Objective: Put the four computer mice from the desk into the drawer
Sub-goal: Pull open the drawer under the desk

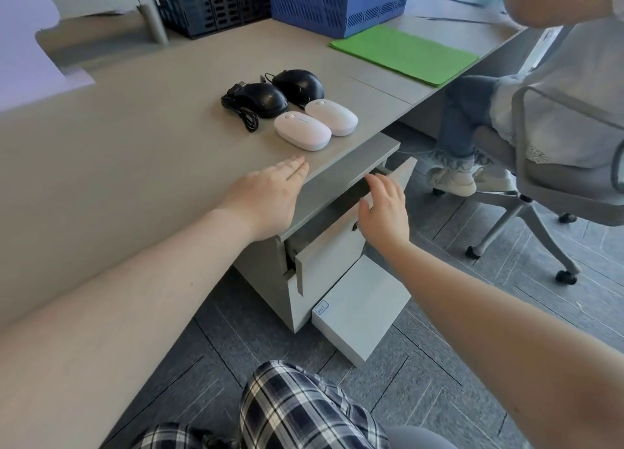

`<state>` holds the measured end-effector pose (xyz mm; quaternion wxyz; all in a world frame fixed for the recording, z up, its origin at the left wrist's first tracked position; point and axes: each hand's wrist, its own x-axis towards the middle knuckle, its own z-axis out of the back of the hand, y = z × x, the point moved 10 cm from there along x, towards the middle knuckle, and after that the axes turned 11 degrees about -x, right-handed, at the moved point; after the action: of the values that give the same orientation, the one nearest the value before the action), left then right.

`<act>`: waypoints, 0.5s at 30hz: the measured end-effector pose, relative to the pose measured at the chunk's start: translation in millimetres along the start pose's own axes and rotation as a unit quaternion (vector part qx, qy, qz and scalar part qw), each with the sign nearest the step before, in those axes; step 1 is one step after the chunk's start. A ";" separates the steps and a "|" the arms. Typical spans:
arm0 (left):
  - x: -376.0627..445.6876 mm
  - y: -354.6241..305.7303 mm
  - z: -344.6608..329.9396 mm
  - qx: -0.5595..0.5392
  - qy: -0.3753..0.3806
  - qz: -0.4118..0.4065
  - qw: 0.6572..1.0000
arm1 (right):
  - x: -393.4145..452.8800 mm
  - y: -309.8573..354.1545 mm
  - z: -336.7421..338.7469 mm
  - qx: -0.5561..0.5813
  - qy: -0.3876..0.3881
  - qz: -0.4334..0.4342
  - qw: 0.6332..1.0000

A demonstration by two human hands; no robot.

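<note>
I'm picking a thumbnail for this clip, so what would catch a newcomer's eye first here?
Four mice clustered near the desk's front edge: two white mice in front, two black mice behind. Just below, the right hand is at the top of a partly open drawer, while the left hand lies flat on the desk. A green mat stands out further back.

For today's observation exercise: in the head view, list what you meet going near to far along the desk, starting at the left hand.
Left hand → nearer white mouse → farther white mouse → rear black mouse → blue basket.
</note>
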<state>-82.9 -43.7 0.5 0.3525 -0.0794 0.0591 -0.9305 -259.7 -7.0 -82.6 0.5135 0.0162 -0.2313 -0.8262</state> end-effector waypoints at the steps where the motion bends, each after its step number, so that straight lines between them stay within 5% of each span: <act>1: -0.7 -0.9 -1.2 0.001 0.006 0.005 1.000 | 1.1 17.8 -5.3 -0.022 0.021 0.074 0.997; 5: -5.9 -9.3 -5.7 0.022 0.024 0.025 0.999 | -1.2 32.3 -30.6 -0.106 0.115 0.145 0.977; 15: -9.4 -15.9 -10.4 0.019 0.027 0.061 0.998 | -29.4 -22.0 3.6 -0.172 0.160 0.060 0.970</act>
<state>-88.3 -25.0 -8.1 0.4087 -0.0438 0.0554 -0.9100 -265.3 27.5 -94.3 0.5880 0.0457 -0.0010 -0.8076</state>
